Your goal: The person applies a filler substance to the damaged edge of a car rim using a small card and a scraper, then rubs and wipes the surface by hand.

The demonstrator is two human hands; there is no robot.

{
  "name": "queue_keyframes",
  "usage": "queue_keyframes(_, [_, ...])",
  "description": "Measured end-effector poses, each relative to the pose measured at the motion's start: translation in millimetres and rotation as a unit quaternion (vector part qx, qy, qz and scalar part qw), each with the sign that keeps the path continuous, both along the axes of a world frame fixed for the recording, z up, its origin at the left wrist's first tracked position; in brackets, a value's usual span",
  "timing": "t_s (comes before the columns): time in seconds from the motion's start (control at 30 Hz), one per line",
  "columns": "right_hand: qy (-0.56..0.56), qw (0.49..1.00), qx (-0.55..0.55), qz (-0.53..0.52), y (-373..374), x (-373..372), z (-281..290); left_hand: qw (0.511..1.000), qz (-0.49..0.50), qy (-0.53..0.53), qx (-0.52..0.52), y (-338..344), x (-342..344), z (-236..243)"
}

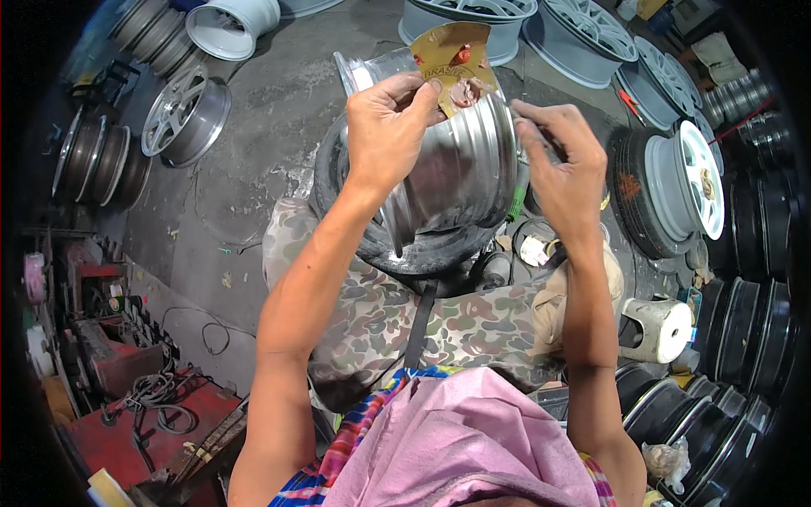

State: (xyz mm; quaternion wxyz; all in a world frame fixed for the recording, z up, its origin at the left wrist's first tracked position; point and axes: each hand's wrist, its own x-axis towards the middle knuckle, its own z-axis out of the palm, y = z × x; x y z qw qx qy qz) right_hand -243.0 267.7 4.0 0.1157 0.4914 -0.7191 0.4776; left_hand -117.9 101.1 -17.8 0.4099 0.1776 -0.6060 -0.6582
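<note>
My left hand (389, 135) pinches a gold-brown abrasive sheet (435, 44) carrying red dabs and a lump of pinkish paste (465, 93), above a bare-metal wheel rim (452, 177). The rim rests tilted on a dark tyre (414, 262) between my camouflage-clad legs (355, 329). My right hand (562, 169) is closed at the rim's right edge, its fingertips together near a small dark thing that I cannot make out.
Grey and white wheels (583, 42) line the back. A white rim with a tyre (693, 186) and stacked black rims (743, 329) stand right, near a white stool (655, 329). At left are stacked rims (93, 160) and a red machine (144, 422) with coiled cable.
</note>
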Motion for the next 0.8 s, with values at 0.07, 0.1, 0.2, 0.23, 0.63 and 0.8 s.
queue_keyframes(0.07, [-0.013, 0.998, 0.013, 0.053, -3, 5, -2, 1.000, -0.012, -0.008, 0.005, 1, -3, -1])
queue_keyframes(0.1, [-0.048, 0.996, 0.035, 0.059, -2, 9, 0, 1.000, -0.006, -0.003, 0.012, -1, -2, -2])
queue_keyframes(0.2, [-0.048, 0.998, 0.022, 0.028, 5, -2, 5, 1.000, -0.009, 0.004, 0.015, -8, -1, 0])
queue_keyframes(0.23, [-0.049, 0.998, -0.006, 0.027, 4, -6, 4, 1.000, -0.020, 0.008, 0.013, -8, 0, 0])
queue_keyframes(0.63, [-0.276, 0.958, 0.009, 0.084, 3, -12, -23, 0.978, -0.130, 0.028, 0.160, -13, 7, 1])
queue_keyframes(0.8, [-0.369, 0.917, 0.030, 0.147, -4, -1, -34, 0.976, -0.134, 0.065, 0.159, -21, 5, -12])
